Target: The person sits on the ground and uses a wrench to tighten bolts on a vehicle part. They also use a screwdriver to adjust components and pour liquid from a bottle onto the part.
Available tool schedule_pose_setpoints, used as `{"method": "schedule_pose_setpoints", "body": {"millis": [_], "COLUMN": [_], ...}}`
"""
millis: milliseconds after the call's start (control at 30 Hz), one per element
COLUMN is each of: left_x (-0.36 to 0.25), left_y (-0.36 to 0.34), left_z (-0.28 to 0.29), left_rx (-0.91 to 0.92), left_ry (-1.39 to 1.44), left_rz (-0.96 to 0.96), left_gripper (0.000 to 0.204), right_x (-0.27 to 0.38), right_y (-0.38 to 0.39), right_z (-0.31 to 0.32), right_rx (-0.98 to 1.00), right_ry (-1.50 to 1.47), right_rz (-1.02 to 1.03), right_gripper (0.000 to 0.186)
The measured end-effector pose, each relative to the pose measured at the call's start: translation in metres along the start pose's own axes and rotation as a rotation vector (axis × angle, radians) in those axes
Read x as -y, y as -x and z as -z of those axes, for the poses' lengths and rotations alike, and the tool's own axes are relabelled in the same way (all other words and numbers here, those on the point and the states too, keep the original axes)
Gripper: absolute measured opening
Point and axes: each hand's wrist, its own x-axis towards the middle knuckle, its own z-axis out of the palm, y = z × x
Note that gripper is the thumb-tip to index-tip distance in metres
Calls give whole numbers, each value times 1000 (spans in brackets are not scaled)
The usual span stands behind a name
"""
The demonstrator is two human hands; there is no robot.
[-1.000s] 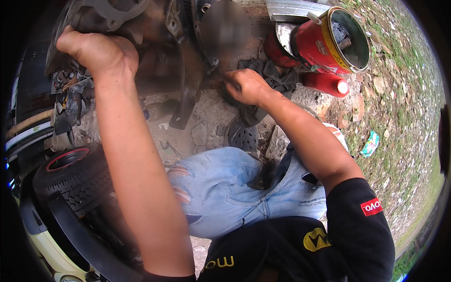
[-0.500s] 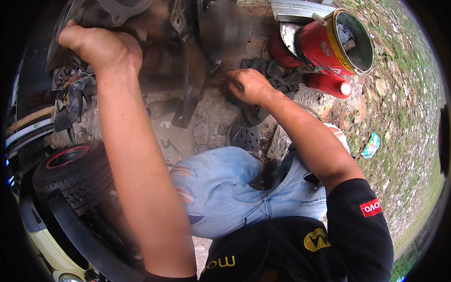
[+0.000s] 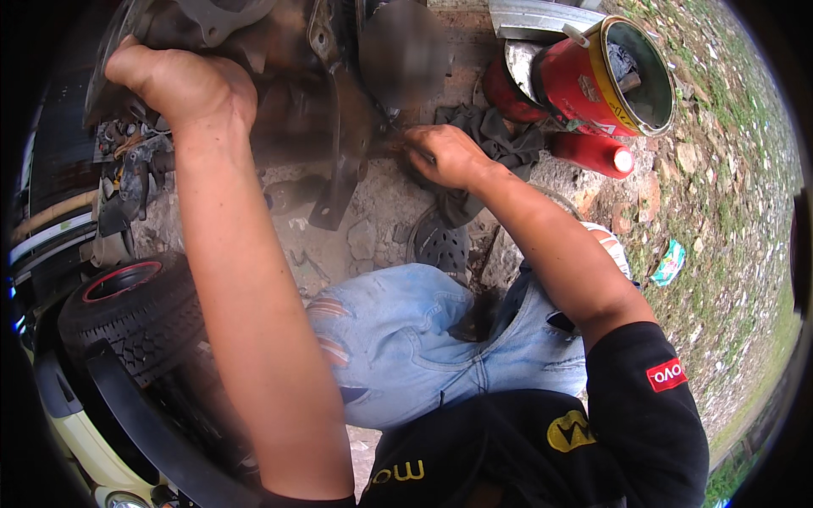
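Left hand (image 3: 182,85) is clenched into a fist on the upper edge of the rusty suspension assembly (image 3: 296,76), fingers wrapped over the metal at top left; exactly which part is gripped cannot be told. Right hand (image 3: 445,155) is closed, fingers curled and pressed to the assembly's right side just below a blurred round part (image 3: 402,51); a thin tool may be pinched there, too small to confirm. A dark grey rag (image 3: 500,140) is seen directly behind that hand, touching it. A rusty bracket arm (image 3: 343,152) hangs down between the two hands. Right of the rag, a red open-topped can (image 3: 593,80) lies tilted, with a red bottle (image 3: 593,154) just beside it on the ground. A small tyre with red rim (image 3: 127,313) is located at lower left, near the left forearm. Knees in torn blue jeans (image 3: 406,339) are folded below the work area. Stony ground and sparse grass (image 3: 728,195) extend right.
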Motion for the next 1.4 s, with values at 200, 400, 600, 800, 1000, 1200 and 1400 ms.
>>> {"method": "schedule_pose_setpoints", "body": {"millis": [200, 400, 600, 800, 1000, 1200, 1400], "left_x": [10, 9, 9, 10, 4, 6, 4], "left_y": [-5, -6, -5, -5, 0, -8, -5], "left_z": [9, 7, 9, 7, 4, 4, 4], "left_rx": [124, 68, 63, 78, -5, 12, 28], "left_ry": [57, 42, 35, 25, 79, 49, 24], "left_rz": [-12, -39, -43, -58, -18, -39, -19], "left_gripper": [59, 57, 57, 57, 54, 53, 52], "right_x": [5, 0, 7, -1, 3, 5, 1], "right_y": [0, 0, -2, -1, 0, 0, -1], "right_z": [0, -5, 7, -5, 4, 3, 3], "right_rx": [6, -20, 18, -41, -29, -66, -28], "right_ry": [31, -13, 11, -64, -44, -97, -60], "right_rz": [-82, -35, -187, -68, -187, -143, -168], "right_gripper": [31, 31, 30, 29, 29, 28, 29]}}
